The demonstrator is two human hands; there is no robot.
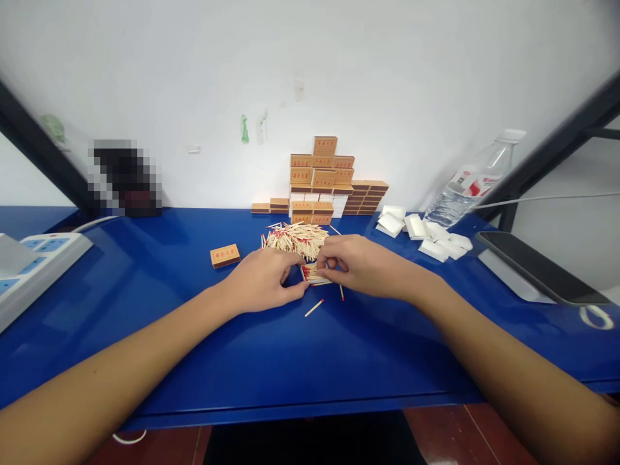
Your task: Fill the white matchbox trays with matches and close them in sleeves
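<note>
Between my two hands lies a small matchbox tray (314, 274) with red-tipped matches in it. My left hand (264, 279) grips the tray's left end between thumb and index finger. Over its right side, my right hand (351, 261) is closed in a pinch, fingertips down at the matches; what they hold is hidden. Right behind both hands spreads a heap of loose matches (298, 237). One single match (314, 308) lies in front of the tray, and another match (341, 292) sticks out below my right hand.
A closed matchbox (225, 256) lies left of my left hand. Stacked matchboxes (322, 177) stand against the wall. At the right are white empty trays (436, 236), a water bottle (472, 181) and a phone (537, 268) on a stand. A power strip (43, 265) sits at left.
</note>
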